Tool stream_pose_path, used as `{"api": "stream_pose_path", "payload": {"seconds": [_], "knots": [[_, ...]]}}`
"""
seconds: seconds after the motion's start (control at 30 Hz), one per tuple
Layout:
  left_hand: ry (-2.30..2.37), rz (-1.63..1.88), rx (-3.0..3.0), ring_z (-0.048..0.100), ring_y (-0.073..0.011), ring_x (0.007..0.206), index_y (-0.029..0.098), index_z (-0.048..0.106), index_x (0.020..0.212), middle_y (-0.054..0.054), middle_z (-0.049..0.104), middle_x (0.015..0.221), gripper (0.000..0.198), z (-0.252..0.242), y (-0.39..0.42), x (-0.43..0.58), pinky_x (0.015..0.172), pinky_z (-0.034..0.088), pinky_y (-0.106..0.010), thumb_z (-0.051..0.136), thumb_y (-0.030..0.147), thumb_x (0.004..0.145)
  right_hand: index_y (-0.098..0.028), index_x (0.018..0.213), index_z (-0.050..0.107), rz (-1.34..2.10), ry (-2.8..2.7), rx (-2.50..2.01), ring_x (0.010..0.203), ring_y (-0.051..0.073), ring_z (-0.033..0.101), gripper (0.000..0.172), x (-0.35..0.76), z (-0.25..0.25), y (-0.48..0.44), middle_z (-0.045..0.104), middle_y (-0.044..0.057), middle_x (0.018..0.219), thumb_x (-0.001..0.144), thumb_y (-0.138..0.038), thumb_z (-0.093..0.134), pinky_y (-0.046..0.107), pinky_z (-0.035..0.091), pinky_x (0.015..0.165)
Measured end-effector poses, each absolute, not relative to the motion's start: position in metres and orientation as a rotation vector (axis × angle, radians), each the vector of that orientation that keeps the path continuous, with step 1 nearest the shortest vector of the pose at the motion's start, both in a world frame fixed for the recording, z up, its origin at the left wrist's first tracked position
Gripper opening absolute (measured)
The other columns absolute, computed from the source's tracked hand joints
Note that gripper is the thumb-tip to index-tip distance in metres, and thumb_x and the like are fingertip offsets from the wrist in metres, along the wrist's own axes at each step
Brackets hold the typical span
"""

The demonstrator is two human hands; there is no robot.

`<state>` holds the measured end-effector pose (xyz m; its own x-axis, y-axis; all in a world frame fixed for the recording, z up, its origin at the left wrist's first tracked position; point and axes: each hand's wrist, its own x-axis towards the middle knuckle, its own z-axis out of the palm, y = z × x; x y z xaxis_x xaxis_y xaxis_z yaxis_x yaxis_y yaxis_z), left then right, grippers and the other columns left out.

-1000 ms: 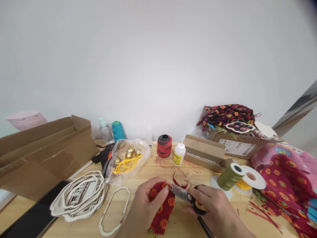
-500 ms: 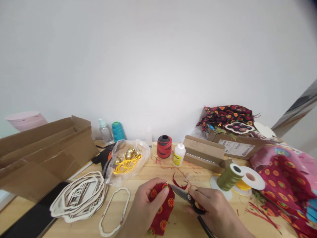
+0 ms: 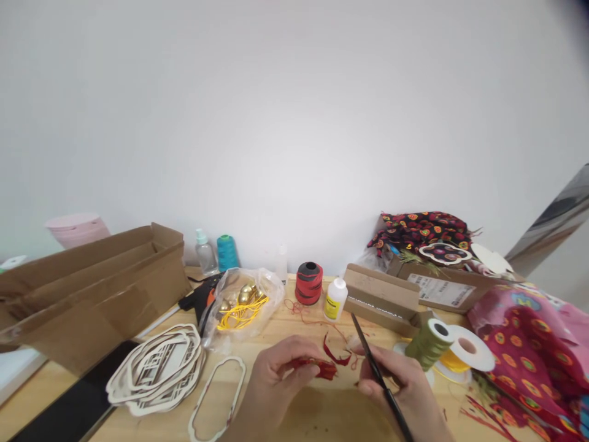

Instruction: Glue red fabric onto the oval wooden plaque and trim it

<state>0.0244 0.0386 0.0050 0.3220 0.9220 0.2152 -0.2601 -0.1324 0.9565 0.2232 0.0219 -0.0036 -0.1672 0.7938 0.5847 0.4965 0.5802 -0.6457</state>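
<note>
Red cloth (image 3: 327, 370) is pinched over the desk (image 3: 338, 411) by the fingers (image 3: 294, 346) of the left hand (image 3: 275, 382); scissors (image 3: 377, 372) are gripped, clear of it, in the right hand (image 3: 401, 376); trimming is apparently in hand, realignment seemingly called for.

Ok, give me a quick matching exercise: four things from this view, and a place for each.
Things:
1. dark red fabric piece
2. black-handled scissors
3. shiny gold balls
4. teal thread cone

Places:
A. inside the clear plastic bag
B. in the right hand
C. beside the clear spray bottle
D. in the left hand

Right pairs: 1-D, 2-B, 3-A, 4-C
</note>
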Motion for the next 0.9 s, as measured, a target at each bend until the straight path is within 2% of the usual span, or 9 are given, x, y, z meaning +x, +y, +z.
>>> {"api": "stream_pose_path", "payload": {"seconds": [0.2, 0.37, 0.53, 0.63, 0.77, 0.87, 0.9], "knots": [[0.800, 1.291, 1.501, 0.060, -0.0165, 0.071, 0.030, 0.073, 0.073, -0.002, 0.067, 0.075, 0.018, 0.005, 0.038, 0.022, 0.065, 0.047, -0.023, 0.064, 0.014, 0.071, -0.019, 0.094, 0.061, 0.296, -1.758, -0.983, 0.049, 0.015, 0.061, 0.036, 0.223, -0.002, 0.020, 0.063, 0.000, 0.058, 0.077, -0.050, 0.054, 0.019, 0.048, 0.048], [0.685, 1.376, 1.713, 0.060, -0.0178, 0.070, 0.033, 0.072, 0.084, -0.004, 0.064, 0.078, 0.025, 0.005, 0.036, 0.021, 0.063, 0.047, -0.027, 0.062, 0.013, 0.073, -0.020, 0.094, 0.059, 0.216, -1.723, -0.986, 0.049, 0.016, 0.062, 0.040, 0.223, -0.001, 0.019, 0.065, 0.001, 0.059, 0.077, -0.055, 0.049, 0.020, 0.050, 0.049], [0.635, 1.442, 1.955, 0.058, -0.0203, 0.079, 0.036, 0.067, 0.095, -0.005, 0.063, 0.082, 0.036, 0.010, 0.034, 0.020, 0.074, 0.044, -0.034, 0.062, 0.008, 0.072, -0.022, 0.095, 0.057, 0.235, -1.710, -0.985, 0.050, 0.015, 0.062, 0.041, 0.223, 0.000, 0.019, 0.064, 0.000, 0.059, 0.076, -0.057, 0.050, 0.019, 0.050, 0.050], [0.640, 1.450, 2.003, 0.058, -0.0204, 0.082, 0.036, 0.066, 0.097, -0.005, 0.064, 0.084, 0.038, 0.009, 0.036, 0.019, 0.075, 0.044, -0.034, 0.061, 0.008, 0.072, -0.023, 0.097, 0.057, 0.263, -1.703, -0.990, 0.051, 0.015, 0.062, 0.042, 0.224, -0.004, 0.018, 0.064, 0.000, 0.061, 0.074, -0.058, 0.052, 0.020, 0.050, 0.051], [0.723, 1.395, 1.901, 0.060, -0.0191, 0.082, 0.033, 0.070, 0.088, -0.004, 0.068, 0.084, 0.030, 0.007, 0.036, 0.020, 0.076, 0.046, -0.030, 0.058, 0.009, 0.074, -0.023, 0.102, 0.055, 0.432, -1.668, -0.974, 0.060, 0.019, 0.064, 0.048, 0.225, -0.010, 0.016, 0.067, 0.004, 0.069, 0.071, -0.060, 0.053, 0.021, 0.051, 0.049], [0.923, 1.244, 1.601, 0.064, -0.0206, 0.076, 0.025, 0.072, 0.078, -0.004, 0.071, 0.079, 0.016, 0.004, 0.034, 0.023, 0.071, 0.050, -0.029, 0.059, 0.017, 0.074, -0.020, 0.105, 0.053, 0.548, -1.638, -0.952, 0.074, 0.023, 0.064, 0.051, 0.224, -0.011, 0.018, 0.066, 0.008, 0.080, 0.075, -0.061, 0.047, 0.027, 0.052, 0.061], [0.979, 1.192, 1.476, 0.065, -0.0211, 0.073, 0.023, 0.072, 0.076, -0.005, 0.072, 0.076, 0.012, 0.003, 0.033, 0.025, 0.068, 0.051, -0.030, 0.060, 0.021, 0.074, -0.020, 0.105, 0.053, 0.569, -1.635, -0.965, 0.073, 0.022, 0.063, 0.049, 0.224, -0.010, 0.019, 0.065, 0.007, 0.079, 0.077, -0.060, 0.044, 0.028, 0.051, 0.062]]}}
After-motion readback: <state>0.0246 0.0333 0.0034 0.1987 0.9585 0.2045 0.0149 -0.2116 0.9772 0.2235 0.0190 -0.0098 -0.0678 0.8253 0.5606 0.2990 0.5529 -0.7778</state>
